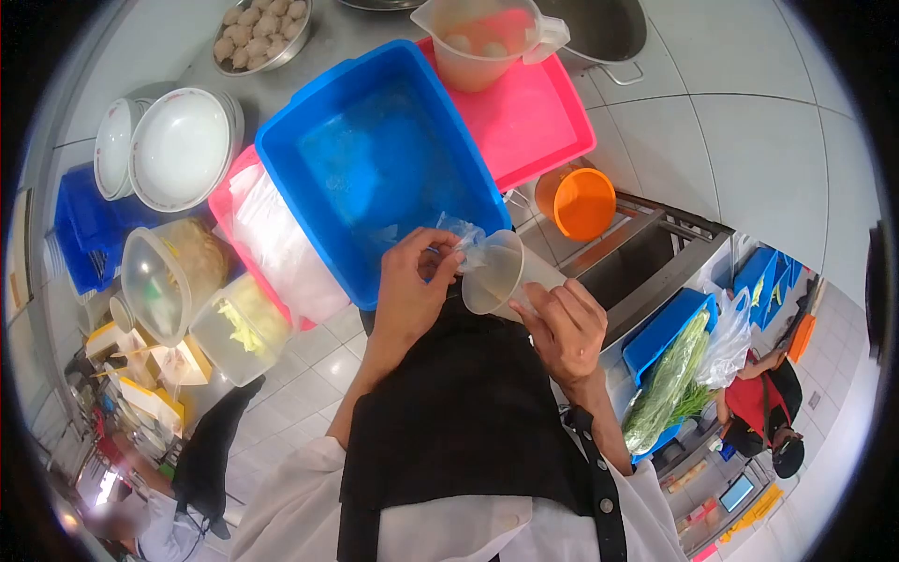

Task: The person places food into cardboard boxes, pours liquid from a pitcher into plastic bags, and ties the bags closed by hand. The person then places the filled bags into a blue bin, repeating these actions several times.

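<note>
My left hand (417, 276) is closed in a pinch on a crumpled clear plastic bag (461, 232), just above the near edge of the blue tub (281, 117). Right beside the bag is a translucent plastic cup (493, 272), its round mouth turned toward my left hand. My right hand (567, 323) has its fingers curled at the cup's lower side and grips it. Part of the bag touches or overlaps the cup's rim; exactly how they meet is hard to make out. The blue tub holds a shallow layer of something watery.
A pink tray (552, 131) carries a translucent jug (478, 56). An orange bucket (585, 203) stands by a metal-framed opening (627, 267). Bowls (183, 150), a bowl of meatballs (262, 37) and plastic containers (159, 286) are at left. Two other people are at the lower edges.
</note>
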### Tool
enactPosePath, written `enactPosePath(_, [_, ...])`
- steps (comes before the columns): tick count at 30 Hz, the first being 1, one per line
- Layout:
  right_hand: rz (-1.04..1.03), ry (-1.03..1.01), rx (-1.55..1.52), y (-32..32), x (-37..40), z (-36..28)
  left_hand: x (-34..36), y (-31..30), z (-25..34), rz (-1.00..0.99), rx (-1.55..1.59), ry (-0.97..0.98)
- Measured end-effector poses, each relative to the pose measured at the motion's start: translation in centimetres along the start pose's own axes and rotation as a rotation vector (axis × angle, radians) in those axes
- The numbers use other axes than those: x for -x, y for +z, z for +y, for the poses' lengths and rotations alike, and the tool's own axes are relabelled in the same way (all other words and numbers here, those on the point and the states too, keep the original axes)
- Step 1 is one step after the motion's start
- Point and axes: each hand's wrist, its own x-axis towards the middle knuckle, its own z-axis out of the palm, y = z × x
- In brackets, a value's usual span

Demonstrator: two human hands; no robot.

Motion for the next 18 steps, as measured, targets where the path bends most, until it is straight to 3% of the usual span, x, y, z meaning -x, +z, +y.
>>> enactPosePath(18, [-0.045, -0.095, -0.056, -0.7, -0.7, -0.8, 2.6, 0.0, 1.4, 0.112, -0.054, -0.083])
